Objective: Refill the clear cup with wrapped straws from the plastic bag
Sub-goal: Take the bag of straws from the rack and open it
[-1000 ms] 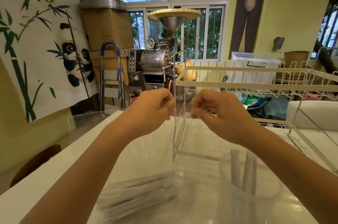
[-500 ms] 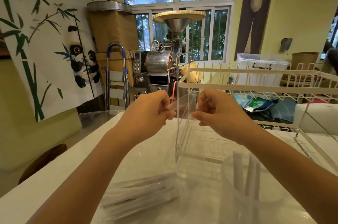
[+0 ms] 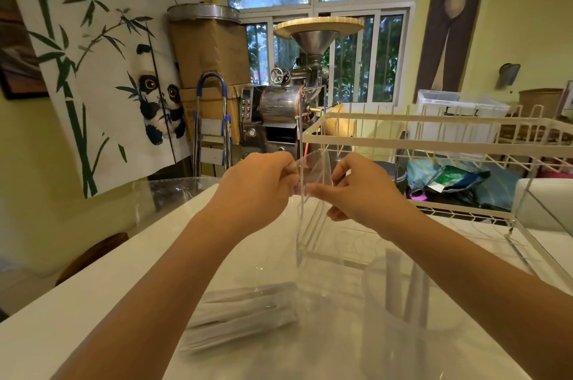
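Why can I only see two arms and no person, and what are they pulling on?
The camera sits on the person's head and looks forward and down, so you see only their own arms, as you see yours. There is no machine doing this, just two bare hands. The left hand and the right hand each pinch one side of the top of a clear plastic bag, raised above a white table. They seem to be pulling it open. The bag hangs down to the table, and its lower end holds wrapped straws lying flat. Near the right arm stands a clear cup with a few straws upright in it. Behind is a white wire rack.
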